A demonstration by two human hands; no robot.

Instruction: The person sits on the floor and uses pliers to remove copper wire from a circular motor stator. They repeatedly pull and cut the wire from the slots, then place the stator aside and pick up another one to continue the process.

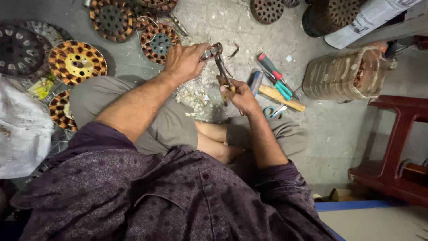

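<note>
Seated on the floor, a person's left hand grips a small metal part; the right hand squeezes pliers on it. Scraps lie beneath; many wound stators wait far left.

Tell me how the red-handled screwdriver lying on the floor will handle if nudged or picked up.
The red-handled screwdriver looks stiff, with a metal shaft. Its rounded handle could roll on the flat concrete floor if pushed sideways. It seems light, probably easy for one hand.

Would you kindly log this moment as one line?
left hand: holds small metal part | right hand: grips pliers on it | floor: screwdrivers
</note>
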